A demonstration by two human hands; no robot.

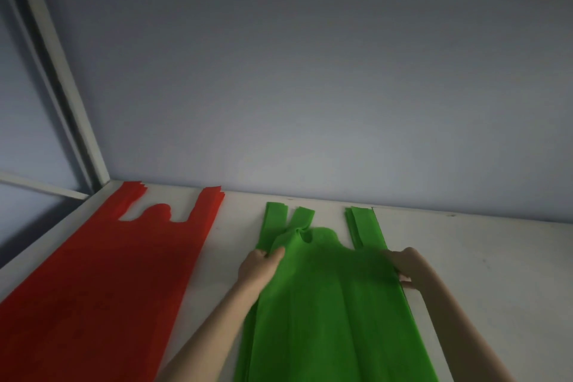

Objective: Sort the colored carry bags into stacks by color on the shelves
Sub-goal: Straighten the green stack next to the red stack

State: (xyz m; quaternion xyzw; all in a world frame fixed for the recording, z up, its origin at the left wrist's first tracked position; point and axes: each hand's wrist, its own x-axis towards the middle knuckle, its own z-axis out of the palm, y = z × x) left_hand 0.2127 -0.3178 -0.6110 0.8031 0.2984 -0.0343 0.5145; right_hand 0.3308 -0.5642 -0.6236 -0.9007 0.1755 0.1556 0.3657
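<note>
White shelf board under grey-blue wall, flat red fabric bag stack left, left hand and right hand pinching top green fabric bag on green stack.

No readable text, no labels, no brands, no numbers, no signs anywhere in view

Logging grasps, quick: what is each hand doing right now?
Left hand: grips the left edge of the top green bag.
Right hand: grips its right edge.

I see two bare forearms and two bare hands, left hand and right hand, slim-fingered.
</note>
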